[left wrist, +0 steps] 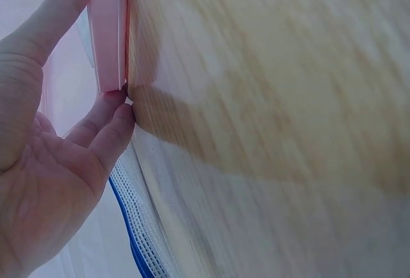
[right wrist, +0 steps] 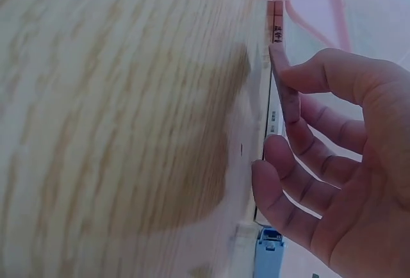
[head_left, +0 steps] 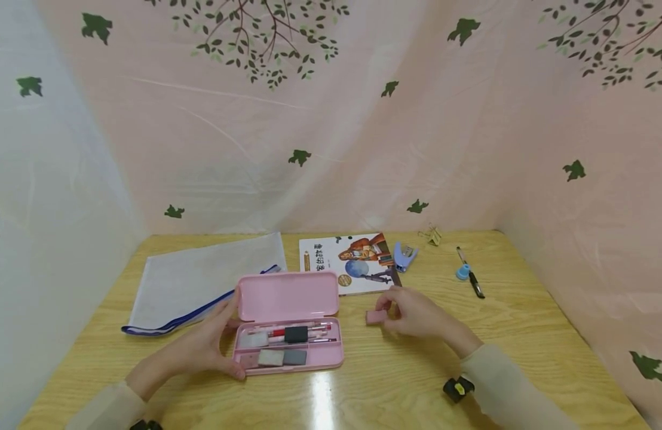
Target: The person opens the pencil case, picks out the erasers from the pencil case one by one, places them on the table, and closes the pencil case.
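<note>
The wooden table (head_left: 406, 382) bears a pencil case (head_left: 288, 297), pouch (head_left: 196, 280), book (head_left: 358, 267) and pen (head_left: 474, 282).

Pink lid (head_left: 288, 297) hides one corner of the book (head_left: 352, 264)

I count six blocks (head_left: 375, 318): one in my right hand (head_left: 414, 312), five in one pink case (head_left: 324, 359), whose overlapping pens (head_left: 279, 332) I cannot count; also one pouch (head_left: 202, 275), one book (head_left: 349, 260), one stapler (head_left: 401, 261), one clip (head_left: 433, 237), one blue piece (head_left: 462, 272), one black pen (head_left: 475, 282).
</note>
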A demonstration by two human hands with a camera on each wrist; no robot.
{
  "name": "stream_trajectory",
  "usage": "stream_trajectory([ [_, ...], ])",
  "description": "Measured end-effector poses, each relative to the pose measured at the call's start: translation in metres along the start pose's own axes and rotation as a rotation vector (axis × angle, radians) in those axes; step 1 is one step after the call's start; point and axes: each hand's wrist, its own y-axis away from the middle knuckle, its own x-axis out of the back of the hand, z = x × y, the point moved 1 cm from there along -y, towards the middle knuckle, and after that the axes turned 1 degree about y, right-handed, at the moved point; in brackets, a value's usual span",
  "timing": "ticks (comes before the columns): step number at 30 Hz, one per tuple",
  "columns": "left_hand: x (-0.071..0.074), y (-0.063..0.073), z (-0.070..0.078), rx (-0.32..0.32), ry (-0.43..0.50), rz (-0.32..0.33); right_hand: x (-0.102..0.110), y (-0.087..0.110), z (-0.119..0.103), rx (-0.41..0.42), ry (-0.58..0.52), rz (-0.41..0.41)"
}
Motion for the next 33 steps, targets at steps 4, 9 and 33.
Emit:
stream_trajectory([
  [4, 0.0, 0.0, -0.002, -0.002, 0.002, -0.005, -0.003, -0.001, 0.004, 0.009, -0.03, -0.038],
  [9, -0.001, -0.001, -0.004, -0.006, 0.001, -0.001, -0.006, -0.001, 0.008, 0.003, -0.041, -0.071],
  [33, 0.0, -0.001, -0.002, -0.008, 0.005, 0.007, 0.004, 0.0, -0.037, -0.027, 0.022, 0.019],
])
